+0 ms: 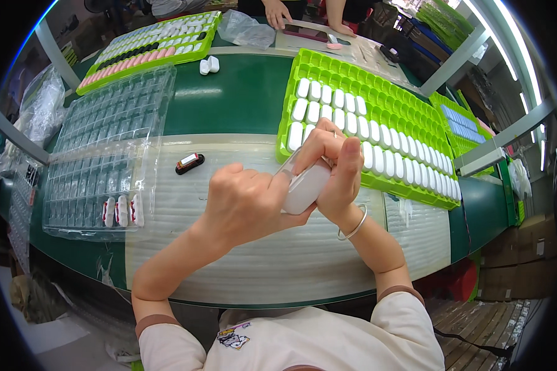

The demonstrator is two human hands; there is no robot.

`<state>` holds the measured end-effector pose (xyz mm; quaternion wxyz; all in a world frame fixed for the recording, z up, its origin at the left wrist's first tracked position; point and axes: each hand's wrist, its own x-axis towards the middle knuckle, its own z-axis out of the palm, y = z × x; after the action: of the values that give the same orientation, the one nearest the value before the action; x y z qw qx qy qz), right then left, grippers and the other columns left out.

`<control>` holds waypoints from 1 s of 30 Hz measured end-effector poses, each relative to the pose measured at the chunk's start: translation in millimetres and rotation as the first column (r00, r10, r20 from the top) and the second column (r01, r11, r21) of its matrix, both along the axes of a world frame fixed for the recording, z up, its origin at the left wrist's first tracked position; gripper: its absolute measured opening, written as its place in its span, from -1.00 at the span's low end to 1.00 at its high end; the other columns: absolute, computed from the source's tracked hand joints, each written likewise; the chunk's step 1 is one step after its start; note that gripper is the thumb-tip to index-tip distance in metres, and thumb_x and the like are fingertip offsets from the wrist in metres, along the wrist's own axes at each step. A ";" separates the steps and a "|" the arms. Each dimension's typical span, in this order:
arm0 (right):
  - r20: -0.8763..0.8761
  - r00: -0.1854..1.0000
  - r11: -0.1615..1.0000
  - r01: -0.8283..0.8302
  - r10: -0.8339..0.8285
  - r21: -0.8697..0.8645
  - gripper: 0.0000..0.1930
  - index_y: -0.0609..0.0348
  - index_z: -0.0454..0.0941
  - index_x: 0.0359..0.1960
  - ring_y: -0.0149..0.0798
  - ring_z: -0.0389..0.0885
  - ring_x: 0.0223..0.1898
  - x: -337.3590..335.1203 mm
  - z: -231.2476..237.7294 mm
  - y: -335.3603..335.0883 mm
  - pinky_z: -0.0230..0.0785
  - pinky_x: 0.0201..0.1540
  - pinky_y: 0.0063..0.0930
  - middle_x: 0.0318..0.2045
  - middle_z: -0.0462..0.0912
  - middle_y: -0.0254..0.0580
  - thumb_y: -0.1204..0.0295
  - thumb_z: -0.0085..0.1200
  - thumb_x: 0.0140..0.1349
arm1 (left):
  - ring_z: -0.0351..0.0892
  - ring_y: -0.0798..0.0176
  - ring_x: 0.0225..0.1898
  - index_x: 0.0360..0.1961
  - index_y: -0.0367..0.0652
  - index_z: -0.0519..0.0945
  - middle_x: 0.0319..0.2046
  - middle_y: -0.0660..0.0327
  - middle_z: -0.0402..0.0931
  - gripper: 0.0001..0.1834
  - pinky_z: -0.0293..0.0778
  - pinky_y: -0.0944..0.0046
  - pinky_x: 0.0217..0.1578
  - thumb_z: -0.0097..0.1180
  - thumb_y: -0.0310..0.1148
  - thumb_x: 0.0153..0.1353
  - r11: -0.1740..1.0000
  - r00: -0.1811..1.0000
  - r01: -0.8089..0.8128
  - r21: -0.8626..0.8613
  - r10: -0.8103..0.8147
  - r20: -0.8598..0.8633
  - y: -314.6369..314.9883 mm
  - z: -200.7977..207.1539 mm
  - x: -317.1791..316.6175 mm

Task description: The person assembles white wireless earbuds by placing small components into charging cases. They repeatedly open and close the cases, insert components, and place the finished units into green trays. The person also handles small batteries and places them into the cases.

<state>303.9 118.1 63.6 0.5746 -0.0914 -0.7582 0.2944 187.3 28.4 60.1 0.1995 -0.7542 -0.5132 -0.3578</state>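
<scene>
A white rounded plastic case (309, 187), which looks like an earbud charging case, is held between both hands above the pale mat. My right hand (339, 176) wraps it from the right, its fingers bent over the top and a bracelet on the wrist. From the left, my left hand (241, 196) is closed, with thumb and fingers pressed on the case's near left edge. Fingers hide part of the case. Left of my hands, a small black oval piece with a white and red part (190, 162) lies on the mat (229, 260).
A lime-green tray (377, 77) holding rows of white cases stands right. On the left lies a clear blister tray (102, 139) with a few white-and-red parts. Farther back are two white cases (209, 65), another green tray (147, 65) and another person's hands (277, 13).
</scene>
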 end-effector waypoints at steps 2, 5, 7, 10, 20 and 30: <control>-0.016 1.000 0.999 -0.026 0.027 0.037 -0.36 0.17 0.37 -0.84 -0.31 0.19 -0.69 3.9 4.4 -2.0 0.07 -0.61 -0.47 -0.82 0.38 -0.26 0.22 -0.55 0.39 | 0.23 0.32 -0.89 -0.79 -0.09 0.35 -0.93 0.34 0.21 -0.58 0.11 0.36 -0.74 0.32 -0.10 -0.22 1.000 1.000 -0.011 0.010 0.011 -0.014 -4.3 -0.3 4.1; -0.026 0.997 0.996 -0.075 0.077 0.043 -0.40 0.16 0.34 -0.85 -0.31 0.19 -0.70 2.7 -2.9 -0.4 0.07 -0.62 -0.47 -0.81 0.38 -0.26 0.29 -0.51 0.37 | 0.20 0.33 -0.89 -0.80 -0.09 0.32 -0.93 0.34 0.18 -0.59 0.09 0.36 -0.74 0.32 -0.14 -0.24 0.999 0.999 -0.032 0.013 0.032 0.005 -8.5 -5.3 10.5; -0.011 0.996 0.996 -0.090 0.090 -0.004 -0.42 0.16 0.33 -0.85 -0.31 0.18 -0.70 2.9 -8.5 -1.8 0.07 -0.62 -0.47 -0.81 0.38 -0.26 0.31 -0.50 0.35 | 0.19 0.34 -0.88 -0.81 -0.08 0.30 -0.92 0.34 0.16 -0.60 0.07 0.36 -0.74 0.31 -0.17 -0.25 0.999 0.999 -0.032 -0.012 0.033 0.030 -8.4 -12.3 11.6; -0.001 0.996 0.993 -0.094 0.094 -0.066 -0.43 0.16 0.33 -0.85 -0.33 0.18 -0.71 2.7 -10.9 -3.5 0.07 -0.61 -0.47 -0.81 0.39 -0.26 0.33 -0.50 0.33 | 0.19 0.34 -0.88 -0.81 -0.05 0.28 -0.92 0.35 0.15 -0.61 0.06 0.37 -0.74 0.29 -0.19 -0.24 0.999 0.999 -0.030 0.024 0.029 0.038 -10.5 -6.4 12.8; -0.065 0.981 0.982 -0.179 0.182 0.060 -0.40 0.10 0.40 -0.79 -0.35 0.34 -0.68 7.1 6.4 -9.2 0.17 -0.52 -0.51 -0.74 0.50 -0.30 0.26 -0.57 0.38 | 0.12 0.39 -0.84 -0.81 -0.02 0.23 -0.89 0.37 0.09 -0.59 -0.05 0.37 -0.72 0.25 -0.20 -0.16 0.995 0.993 -0.078 0.061 0.084 -0.087 -25.1 16.3 9.4; -0.118 0.968 0.974 -0.226 0.223 -0.012 -0.48 0.18 0.44 -0.66 -0.34 0.46 -0.63 4.9 -8.6 -9.9 0.25 -0.47 -0.49 -0.67 0.56 -0.21 0.30 -0.50 0.39 | 0.12 0.40 -0.83 -0.82 -0.01 0.20 -0.88 0.38 0.09 -0.55 -0.04 0.38 -0.70 0.25 -0.16 -0.13 0.995 0.988 -0.102 -0.008 0.100 -0.117 -33.0 24.8 9.3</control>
<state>308.8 108.3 55.0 0.5795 0.0049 -0.7251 0.3721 196.6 -4.6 84.9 0.2417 -0.7482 -0.5407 -0.2989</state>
